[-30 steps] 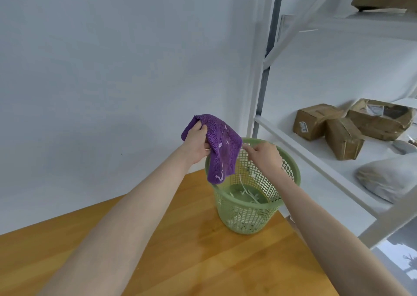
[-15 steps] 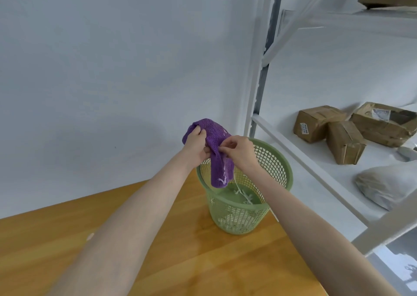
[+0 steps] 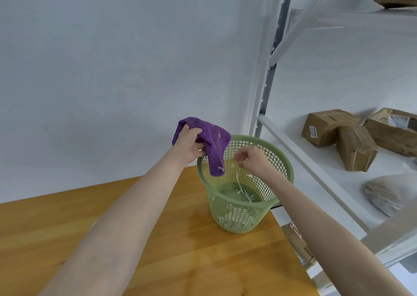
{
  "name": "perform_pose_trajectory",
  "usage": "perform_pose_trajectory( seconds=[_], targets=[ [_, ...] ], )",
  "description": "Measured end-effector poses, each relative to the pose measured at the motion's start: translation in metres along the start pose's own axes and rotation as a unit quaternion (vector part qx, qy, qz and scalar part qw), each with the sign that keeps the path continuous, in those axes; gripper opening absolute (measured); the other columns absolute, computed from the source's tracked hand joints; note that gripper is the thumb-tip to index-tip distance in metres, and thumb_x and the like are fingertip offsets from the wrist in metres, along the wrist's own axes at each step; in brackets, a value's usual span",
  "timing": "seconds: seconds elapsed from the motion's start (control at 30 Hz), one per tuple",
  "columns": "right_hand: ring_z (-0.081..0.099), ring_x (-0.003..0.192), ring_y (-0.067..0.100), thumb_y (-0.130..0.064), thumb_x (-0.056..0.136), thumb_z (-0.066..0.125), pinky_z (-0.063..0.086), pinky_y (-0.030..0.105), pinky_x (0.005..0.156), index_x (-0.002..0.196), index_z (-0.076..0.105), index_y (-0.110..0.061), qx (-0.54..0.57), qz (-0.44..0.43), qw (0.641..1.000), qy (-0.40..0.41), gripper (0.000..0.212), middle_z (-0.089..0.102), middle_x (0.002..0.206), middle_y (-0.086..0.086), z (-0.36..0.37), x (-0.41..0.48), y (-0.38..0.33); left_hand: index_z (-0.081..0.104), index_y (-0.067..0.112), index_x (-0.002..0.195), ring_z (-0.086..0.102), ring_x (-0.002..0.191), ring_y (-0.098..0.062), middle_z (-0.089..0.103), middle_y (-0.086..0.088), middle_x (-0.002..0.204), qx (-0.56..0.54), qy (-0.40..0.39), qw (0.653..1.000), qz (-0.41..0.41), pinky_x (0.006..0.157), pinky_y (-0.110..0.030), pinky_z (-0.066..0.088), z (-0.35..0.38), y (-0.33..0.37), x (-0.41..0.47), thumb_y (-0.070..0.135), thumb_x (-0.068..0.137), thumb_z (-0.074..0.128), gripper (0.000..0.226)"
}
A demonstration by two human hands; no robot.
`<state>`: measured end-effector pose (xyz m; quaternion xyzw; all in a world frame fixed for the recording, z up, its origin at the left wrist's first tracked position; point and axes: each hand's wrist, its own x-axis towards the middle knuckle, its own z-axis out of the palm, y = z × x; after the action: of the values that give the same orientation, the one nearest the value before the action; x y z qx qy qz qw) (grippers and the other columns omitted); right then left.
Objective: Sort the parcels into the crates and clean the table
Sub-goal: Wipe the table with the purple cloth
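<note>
The wooden table point(image 3: 112, 239) is filling the lower part of the frame, both bare forearms reaching forward over it. At centre, the left hand point(image 3: 189, 145) is gripping a purple cloth point(image 3: 214, 144), which is hanging down over the near-left rim of a green mesh bin point(image 3: 285, 176) standing on the table's far right corner. Just right of the cloth, the right hand point(image 3: 252, 160) is hovering above the bin's mouth with its fingertips pinched together (whether a scrap is between them I cannot tell). White shreds point(image 3: 246, 194) are lying on the bin's bottom. Further off, at right of frame, brown parcels point(image 3: 327, 126) and a grey bag point(image 3: 388, 194) are sitting on a white shelf point(image 3: 316, 178).
</note>
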<state>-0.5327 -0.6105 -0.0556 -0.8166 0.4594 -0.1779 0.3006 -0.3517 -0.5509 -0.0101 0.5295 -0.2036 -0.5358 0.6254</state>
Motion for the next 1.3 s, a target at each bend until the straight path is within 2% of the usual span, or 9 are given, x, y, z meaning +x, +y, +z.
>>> perform_pose_trajectory(
  seconds=[0.1,0.17,0.23,0.4,0.5,0.63,0.87,1.17,1.3],
  targets=[
    [0.061,0.101,0.018,-0.007,0.088,0.062,0.048,0.028,0.089,0.097,0.072,-0.010,-0.007,0.001,1.000,-0.003,0.013,0.067,0.110,0.003,0.004,-0.005,0.003,0.047,0.023,0.116,0.059,0.077,-0.025,0.059,-0.007,0.094,-0.040,0.006,0.999,-0.003,0.070,-0.041,0.053,0.000,-0.004,-0.002,-0.002,0.088,0.050,0.038],
    [0.065,0.093,0.030,-0.020,0.092,0.060,0.051,0.038,0.087,0.095,0.073,-0.009,0.067,0.002,0.998,0.012,0.017,0.071,0.099,0.007,0.006,-0.012,-0.002,0.044,0.025,0.118,0.057,0.073,-0.023,0.056,-0.008,0.091,-0.053,-0.001,0.999,0.001,0.065,-0.037,0.051,0.001,-0.008,-0.004,-0.010,0.084,0.051,0.050],
    [0.065,0.090,0.032,-0.024,0.092,0.059,0.053,0.034,0.078,0.096,0.072,-0.011,0.106,-0.005,0.994,-0.014,0.019,0.071,0.092,0.003,0.007,-0.017,-0.007,0.035,0.028,0.130,0.055,0.070,-0.021,0.054,-0.009,0.091,-0.045,-0.001,0.999,0.011,0.060,-0.033,0.050,0.002,-0.012,-0.005,-0.017,0.081,0.047,0.068],
    [0.071,0.085,0.020,-0.010,0.083,0.071,0.059,0.029,0.069,0.105,0.065,-0.004,0.284,0.046,0.954,-0.086,0.023,0.070,0.099,0.009,0.015,-0.020,-0.013,0.016,0.034,0.143,0.048,0.074,-0.021,0.045,-0.012,0.102,-0.065,0.025,0.997,0.035,0.062,-0.036,0.048,0.004,-0.020,-0.002,-0.024,0.077,0.033,0.089],
    [0.072,0.081,0.022,0.000,0.076,0.075,0.059,0.027,0.069,0.105,0.066,0.003,0.317,0.062,0.945,-0.057,0.030,0.071,0.098,0.015,0.020,-0.018,-0.014,0.014,0.032,0.143,0.049,0.074,-0.020,0.045,-0.013,0.104,-0.087,0.029,0.995,0.040,0.063,-0.037,0.049,0.005,-0.021,-0.003,-0.025,0.078,0.030,0.088],
    [0.072,0.077,0.024,0.001,0.070,0.079,0.059,0.029,0.073,0.085,0.072,0.001,0.314,0.046,0.948,0.007,0.017,0.073,0.084,0.016,0.021,-0.015,-0.010,0.021,0.029,0.140,0.048,0.067,-0.017,0.045,-0.010,0.095,-0.110,0.032,0.992,0.048,0.054,-0.028,0.050,0.007,-0.020,-0.009,-0.025,0.079,0.027,0.082],
    [0.071,0.070,0.021,0.005,0.080,0.068,0.059,0.024,0.063,0.086,0.069,0.003,0.432,0.071,0.899,0.008,0.006,0.071,0.083,0.016,0.015,-0.017,-0.008,0.023,0.036,0.134,0.048,0.075,-0.020,0.044,-0.012,0.102,-0.104,0.046,0.992,0.055,0.068,-0.037,0.047,0.003,-0.018,-0.007,-0.027,0.079,0.026,0.083],
    [0.072,0.079,0.023,-0.006,0.085,0.067,0.060,0.031,0.066,0.095,0.069,0.000,0.398,0.078,0.913,0.041,0.012,0.072,0.092,0.014,0.007,-0.012,0.005,0.014,0.038,0.143,0.047,0.073,-0.018,0.042,-0.013,0.110,-0.119,0.065,0.989,0.049,0.062,-0.033,0.045,-0.003,-0.018,-0.002,-0.028,0.077,0.026,0.094],
    [0.063,0.064,0.016,-0.005,0.091,0.058,0.055,0.025,0.058,0.095,0.072,-0.005,0.134,0.055,0.989,0.028,0.015,0.070,0.098,0.005,0.004,-0.005,0.023,0.012,0.036,0.145,0.048,0.071,-0.018,0.043,-0.013,0.107,-0.113,0.063,0.990,0.052,0.057,-0.031,0.048,-0.005,-0.018,-0.001,-0.028,0.076,0.027,0.095]
  ],
)
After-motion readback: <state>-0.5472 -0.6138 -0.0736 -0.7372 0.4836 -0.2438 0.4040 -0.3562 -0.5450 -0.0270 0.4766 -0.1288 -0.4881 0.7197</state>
